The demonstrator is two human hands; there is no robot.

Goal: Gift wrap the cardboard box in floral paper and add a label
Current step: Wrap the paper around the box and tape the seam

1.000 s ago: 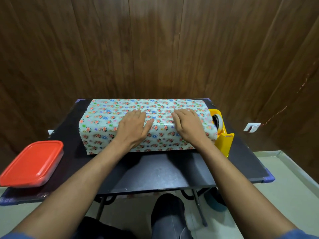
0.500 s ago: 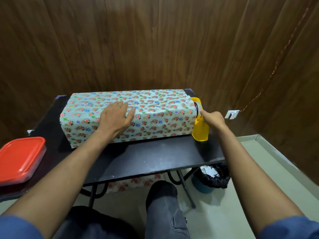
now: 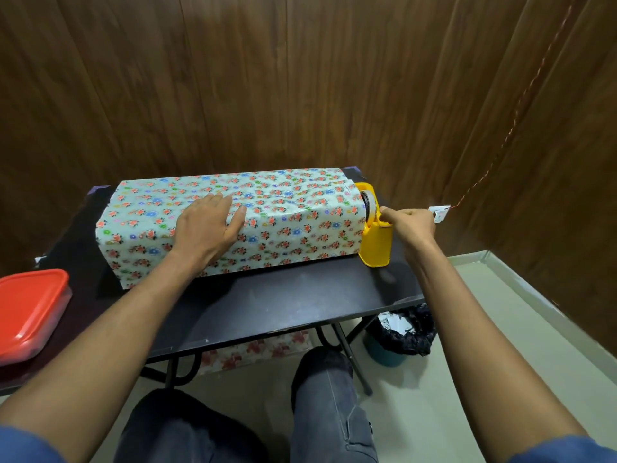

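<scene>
Fingers of our right hand [image 3: 409,225] curl at the top front edge of the yellow tape dispenser [image 3: 375,240]; they seem to pinch sth there, prob. the tape end, but it's too small to tell. Dispenser stands upright, touching the right end of the box [image 3: 233,222], which lies lengthwise on the black table [image 3: 283,305] w/ floral paper already over its top and front. Our left hand [image 3: 208,225] lies flat, fingers straight, on the paper near the top front edge. Red-lidded container [image 3: 30,312] sits at the table's left end, well apart. Bin w/ black liner [image 3: 404,335] on the floor under the right side.
</scene>
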